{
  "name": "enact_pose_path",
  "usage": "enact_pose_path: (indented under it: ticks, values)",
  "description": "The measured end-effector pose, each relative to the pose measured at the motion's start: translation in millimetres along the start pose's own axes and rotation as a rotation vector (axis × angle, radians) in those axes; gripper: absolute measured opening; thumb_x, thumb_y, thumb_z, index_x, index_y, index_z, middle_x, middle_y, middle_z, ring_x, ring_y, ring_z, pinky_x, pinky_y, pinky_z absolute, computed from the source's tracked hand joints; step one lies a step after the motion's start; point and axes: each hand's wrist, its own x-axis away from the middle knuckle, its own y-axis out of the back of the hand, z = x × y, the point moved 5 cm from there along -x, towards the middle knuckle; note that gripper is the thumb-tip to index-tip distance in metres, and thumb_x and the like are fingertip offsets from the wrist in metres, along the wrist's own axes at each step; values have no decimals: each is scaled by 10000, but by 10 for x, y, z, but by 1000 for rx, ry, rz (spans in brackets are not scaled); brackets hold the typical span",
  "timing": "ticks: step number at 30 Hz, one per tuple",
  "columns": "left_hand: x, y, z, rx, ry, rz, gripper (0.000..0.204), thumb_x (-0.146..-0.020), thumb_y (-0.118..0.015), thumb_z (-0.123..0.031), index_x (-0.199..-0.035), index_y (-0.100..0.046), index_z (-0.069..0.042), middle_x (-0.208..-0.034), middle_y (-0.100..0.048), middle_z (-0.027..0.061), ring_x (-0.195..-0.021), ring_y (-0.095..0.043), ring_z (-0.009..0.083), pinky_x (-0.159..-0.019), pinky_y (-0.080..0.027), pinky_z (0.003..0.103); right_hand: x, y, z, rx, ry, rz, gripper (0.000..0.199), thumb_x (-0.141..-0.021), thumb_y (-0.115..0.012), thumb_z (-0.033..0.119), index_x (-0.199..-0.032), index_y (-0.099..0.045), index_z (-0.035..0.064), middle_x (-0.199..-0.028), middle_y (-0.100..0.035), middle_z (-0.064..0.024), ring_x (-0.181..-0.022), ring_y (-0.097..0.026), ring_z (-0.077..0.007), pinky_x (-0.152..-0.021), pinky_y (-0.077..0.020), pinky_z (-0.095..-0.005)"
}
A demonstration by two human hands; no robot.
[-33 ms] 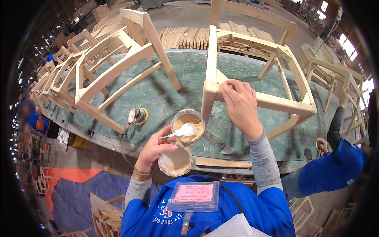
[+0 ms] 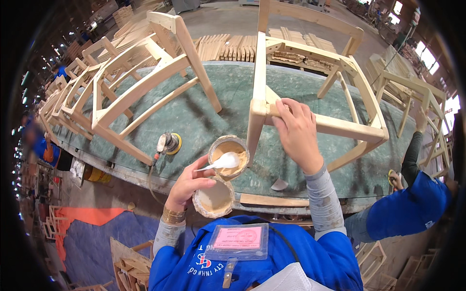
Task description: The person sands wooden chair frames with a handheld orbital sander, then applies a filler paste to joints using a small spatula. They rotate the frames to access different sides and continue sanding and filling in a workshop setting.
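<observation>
Right hand (image 2: 297,133): fingers bent over the front rail of a pale, unpainted wooden chair frame (image 2: 345,128), near its left corner joint, touching the wood. Cannot tell whether the fingers are clamped or hold anything underneath.

Left hand (image 2: 188,185): to the near left of the chair frame, clamped on a round, rough-rimmed lower cup (image 2: 213,215), thumb across its rim. A matching upper cup (image 2: 228,138), set against the lower one, sits just beside the chair frame's left front leg and contains tan paste (image 2: 222,147). A white plastic spoon (image 2: 229,160) lies across the upper cup, bowl over the paste, handle toward the left hand.

Chair frame stands on a green, scuffed worktable (image 2: 204,126). Near side of the chair frame: a small, pale, wedge-shaped piece (image 2: 279,184) and a flat wooden strip (image 2: 274,200) along the table edge. Left of it: a round sander with a yellow-edged pad (image 2: 170,143); farther left, a row of similar wooden frames (image 2: 141,92). Beyond it: stacked wooden slats (image 2: 238,47). Right of it: a co-worker in a blue top (image 2: 407,206).
</observation>
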Motion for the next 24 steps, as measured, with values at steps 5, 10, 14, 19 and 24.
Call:
enact_pose_path:
  ticks: [5,10,14,19,24]
  values:
    - [87,112,12,8,-10,-32,794,-713,-694,-30,-1404,-303,15,-1166,-585,117,-1045,-556,143,-894,-444,271,-9,-51,158,106,41,112,447,-837,-612,334,-1213,-551,100,-1255,-484,-107,-1126,-446,-307,-961,-296,-446]
    - [158,67,-35,27,-18,-28,799,-708,-687,-20,-1406,-300,11,-1203,-575,142,-1068,-554,160,-901,-443,275,80,-123,115,162,-24,42,616,-823,-600,444,-1246,-480,12,-1303,-443,-140,-1221,-377,-334,-1033,-227,-504]
    - [194,180,40,5,-6,-56,802,-704,-685,-21,-1407,-299,11,-1204,-576,146,-1067,-555,163,-898,-444,272,28,-271,259,204,2,30,722,-807,-571,540,-1241,-459,-26,-1324,-419,-159,-1285,-316,-333,-1071,-162,-544]
    - [268,193,30,-15,6,-100,811,-697,-689,-32,-1405,-296,12,-1179,-586,132,-1044,-559,158,-886,-444,265,75,-241,120,233,-51,35,767,-816,-545,567,-1279,-422,-32,-1348,-402,-210,-1311,-305,-354,-1086,-142,-552]
    - [216,163,41,37,-37,-64,793,-695,-682,-32,-1394,-308,11,-1131,-595,108,-1018,-559,145,-886,-436,264,42,-316,298,58,33,74,790,-822,-552,553,-1315,-380,-39,-1373,-366,-262,-1323,-299,-378,-1122,-138,-484]
